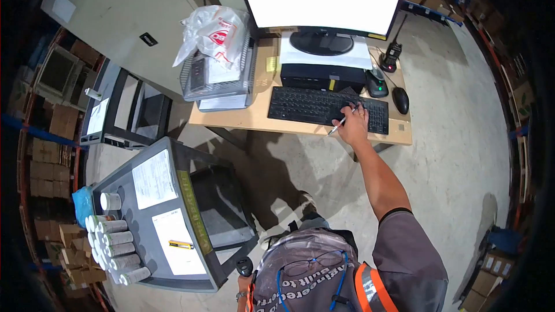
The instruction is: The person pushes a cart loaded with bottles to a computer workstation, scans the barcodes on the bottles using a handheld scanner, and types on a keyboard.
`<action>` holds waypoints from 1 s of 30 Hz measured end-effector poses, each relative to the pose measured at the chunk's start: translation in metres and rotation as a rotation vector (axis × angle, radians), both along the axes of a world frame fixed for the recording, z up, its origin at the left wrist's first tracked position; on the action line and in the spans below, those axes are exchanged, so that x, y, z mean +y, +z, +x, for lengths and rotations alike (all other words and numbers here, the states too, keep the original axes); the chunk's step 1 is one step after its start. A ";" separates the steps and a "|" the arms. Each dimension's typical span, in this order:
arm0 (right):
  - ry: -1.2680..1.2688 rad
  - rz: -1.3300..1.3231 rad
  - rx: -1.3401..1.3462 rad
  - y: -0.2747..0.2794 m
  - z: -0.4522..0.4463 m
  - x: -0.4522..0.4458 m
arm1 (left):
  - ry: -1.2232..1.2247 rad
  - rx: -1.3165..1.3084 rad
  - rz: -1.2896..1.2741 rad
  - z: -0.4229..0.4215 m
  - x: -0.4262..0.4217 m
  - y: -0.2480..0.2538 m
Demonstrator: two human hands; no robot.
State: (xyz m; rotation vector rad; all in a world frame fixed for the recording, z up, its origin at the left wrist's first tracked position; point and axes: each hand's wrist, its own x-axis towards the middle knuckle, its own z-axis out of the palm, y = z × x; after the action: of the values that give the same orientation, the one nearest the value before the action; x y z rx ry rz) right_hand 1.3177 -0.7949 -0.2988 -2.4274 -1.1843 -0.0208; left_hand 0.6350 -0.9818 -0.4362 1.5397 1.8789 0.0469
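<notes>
My right hand rests on the right part of the black keyboard, with a thin white pen held between its fingers. The keyboard lies along the front edge of the wooden desk. Beyond it stands a monitor with a bright white screen. A black mouse sits to the right of the keyboard. My left hand is low in the view beside my body, at a dark round-topped object; its fingers are mostly hidden.
A grey cart at the left carries papers, a yellow cutter and several white containers. On the desk are a wire tray with a plastic bag and a radio. Shelves with boxes line both sides.
</notes>
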 end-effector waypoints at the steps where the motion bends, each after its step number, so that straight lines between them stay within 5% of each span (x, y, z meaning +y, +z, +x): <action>1: 0.002 -0.005 0.011 0.002 0.002 0.007 | 0.033 -0.021 0.021 0.002 0.001 0.000; 12: -0.075 -0.001 0.049 -0.003 -0.005 -0.015 | 0.105 -0.053 -0.065 0.027 -0.007 0.046; 19: -0.084 -0.066 -0.014 -0.024 -0.024 -0.059 | -0.060 0.004 0.003 0.008 0.001 0.007; 21: -0.070 -0.048 0.011 -0.022 -0.025 -0.057 | -0.109 -0.102 0.188 0.007 0.005 0.001; 30: -0.070 -0.142 0.075 0.005 -0.006 -0.038 | -0.166 0.012 0.160 -0.002 0.008 -0.008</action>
State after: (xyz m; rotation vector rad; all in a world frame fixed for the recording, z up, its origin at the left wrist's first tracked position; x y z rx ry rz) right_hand 1.3115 -0.8328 -0.2942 -2.5670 -1.1018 0.1368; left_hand 0.6330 -0.9734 -0.4440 1.8038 1.7862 0.1154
